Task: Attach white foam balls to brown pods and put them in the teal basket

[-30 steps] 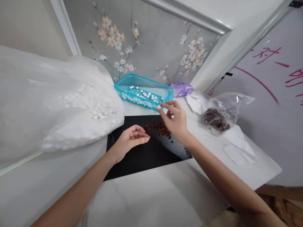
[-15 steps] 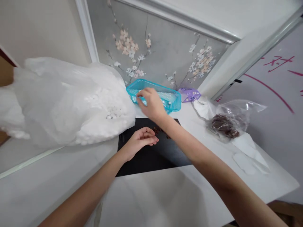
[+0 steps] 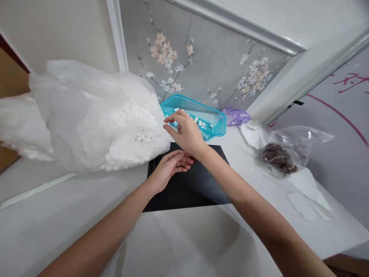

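My left hand point(image 3: 170, 170) is low over the black mat point(image 3: 184, 194), its fingers loosely bent and apart. Just beyond its fingertips, small brown pieces point(image 3: 193, 158) lie on the mat, mostly covered by my hands. My right hand point(image 3: 188, 132) hovers above the mat's far edge, in front of the blue plastic basket point(image 3: 219, 129). Its thumb and index fingertips come close together, pointing left; anything between them is too small to make out. White balls point(image 3: 200, 123) lie in the basket, partly behind my right hand.
A big white translucent bag point(image 3: 95, 119) of white balls fills the left side. At the right are a purple packet point(image 3: 236, 116), white tissue point(image 3: 253, 134) and a clear bag point(image 3: 305, 134) with brown clumps. A patterned wall panel point(image 3: 198, 77) stands behind.
My right hand has drawn back from over the basket, showing more white balls there. My left hand has shifted slightly, its fingers spreading. The view has turned a little left.
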`<act>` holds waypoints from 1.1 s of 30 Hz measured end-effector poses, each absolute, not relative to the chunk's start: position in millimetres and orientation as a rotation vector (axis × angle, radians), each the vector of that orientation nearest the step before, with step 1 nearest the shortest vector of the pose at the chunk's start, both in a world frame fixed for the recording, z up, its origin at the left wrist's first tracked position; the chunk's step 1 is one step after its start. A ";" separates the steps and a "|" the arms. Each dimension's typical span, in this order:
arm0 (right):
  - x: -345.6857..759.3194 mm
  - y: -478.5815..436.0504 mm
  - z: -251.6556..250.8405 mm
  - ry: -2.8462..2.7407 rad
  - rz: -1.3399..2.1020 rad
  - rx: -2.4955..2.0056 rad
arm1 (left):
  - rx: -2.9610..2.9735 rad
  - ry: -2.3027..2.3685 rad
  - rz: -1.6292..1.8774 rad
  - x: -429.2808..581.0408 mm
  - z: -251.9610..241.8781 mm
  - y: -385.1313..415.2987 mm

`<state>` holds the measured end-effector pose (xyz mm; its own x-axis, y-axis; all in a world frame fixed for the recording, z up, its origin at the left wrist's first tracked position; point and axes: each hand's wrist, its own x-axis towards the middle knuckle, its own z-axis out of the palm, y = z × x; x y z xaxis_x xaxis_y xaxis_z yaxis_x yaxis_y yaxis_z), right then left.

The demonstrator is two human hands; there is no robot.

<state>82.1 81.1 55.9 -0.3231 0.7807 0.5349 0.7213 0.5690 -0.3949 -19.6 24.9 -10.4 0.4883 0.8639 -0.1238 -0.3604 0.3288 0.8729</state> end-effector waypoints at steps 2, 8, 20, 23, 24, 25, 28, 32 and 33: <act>105.6 71.7 56.4 -2.061 0.231 -1.136 | 0.890 0.667 0.913 -20.0 -10.5 26.5; 151.8 26.4 40.4 -2.191 0.538 -1.095 | 0.940 0.691 0.861 -18.8 -8.7 26.6; 222.0 -11.3 47.7 -2.060 0.485 -1.827 | 1.049 0.835 0.773 -17.6 -4.1 26.0; 230.3 -19.1 41.9 -2.061 0.566 -2.064 | 1.040 0.837 0.770 -17.8 -3.8 26.7; 230.2 -20.0 39.2 -2.075 0.604 -2.115 | 1.040 0.840 0.769 -17.7 -3.6 26.9; 229.3 -20.1 36.6 -2.089 0.645 -2.153 | 1.042 0.842 0.766 -17.5 -3.3 27.1; 225.8 -17.8 31.2 -2.065 0.814 -2.195 | 1.046 0.845 0.764 -16.7 -2.6 27.2; 225.4 -17.4 31.8 -1.932 1.078 -2.097 | 1.050 0.848 0.762 -16.1 -2.2 26.5; 225.1 -18.0 32.3 -1.914 1.092 -2.046 | 1.053 0.849 0.761 -16.0 -2.3 26.4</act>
